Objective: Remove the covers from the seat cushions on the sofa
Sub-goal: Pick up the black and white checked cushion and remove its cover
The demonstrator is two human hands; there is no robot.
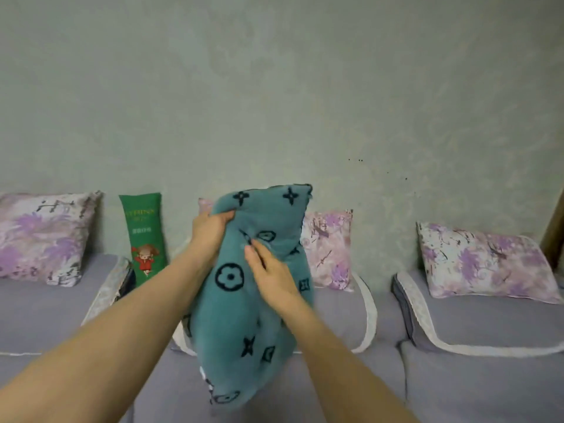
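A teal plush cushion cover (pixel 244 325) with black flower and star marks hangs upright over the middle of the grey sofa (pixel 488 386). My left hand (pixel 210 230) grips a bunch of its fabric near the top left edge. My right hand (pixel 268 270) lies on its front, the fingertips pinching a fold just below a black flower mark. The lower end of the cover droops towards the seat. Whether a cushion is still inside it I cannot tell.
Purple floral pillows lean on the wall at the left (pixel 42 236), behind the cover (pixel 329 248) and at the right (pixel 488 261). A green cartoon pillow (pixel 143 236) stands upright. Lace-trimmed seat pads (pixel 427 328) lie on the sofa.
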